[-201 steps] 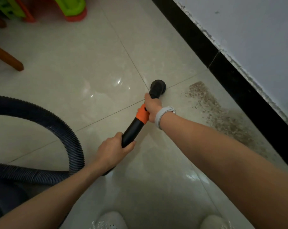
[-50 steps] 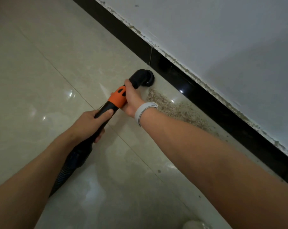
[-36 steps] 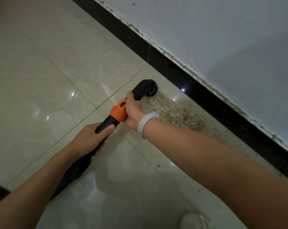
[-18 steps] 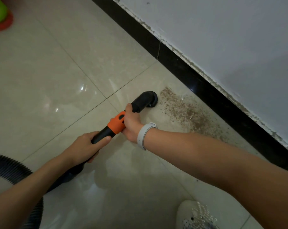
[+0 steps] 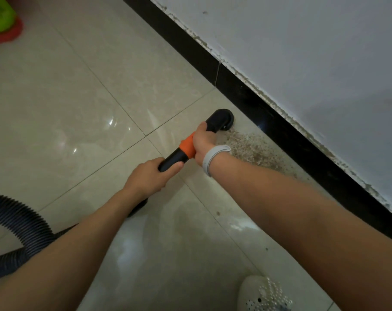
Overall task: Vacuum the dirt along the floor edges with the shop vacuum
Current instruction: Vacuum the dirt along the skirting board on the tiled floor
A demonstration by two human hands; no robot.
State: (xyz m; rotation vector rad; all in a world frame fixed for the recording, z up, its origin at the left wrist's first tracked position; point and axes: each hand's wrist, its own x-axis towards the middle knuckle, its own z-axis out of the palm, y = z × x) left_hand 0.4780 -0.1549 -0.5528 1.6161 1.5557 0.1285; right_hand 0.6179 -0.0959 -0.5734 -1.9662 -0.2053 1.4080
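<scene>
While the nozzle (image 5: 221, 119) sits on the tile at the far end of the dirt (image 5: 251, 150), just beside the black skirting (image 5: 253, 102), the risks come mostly from its angle and path. The right hand (image 5: 203, 142) is curled round the wand at its orange collar (image 5: 187, 147), and the left hand (image 5: 149, 177) is wrapped round the black tube nearer the person; both grips look firm. If the nozzle lifts or tilts, I judge suction would drop and grains would stay put or scatter. Pushed too far right, its rim could knock the skirting. The dirt band runs nearward along the skirting, partly hidden by the right forearm, so a stretch could be missed. The ribbed hose (image 5: 22, 223) loops at the near left; if it tightens, it may drag the wand off line.
</scene>
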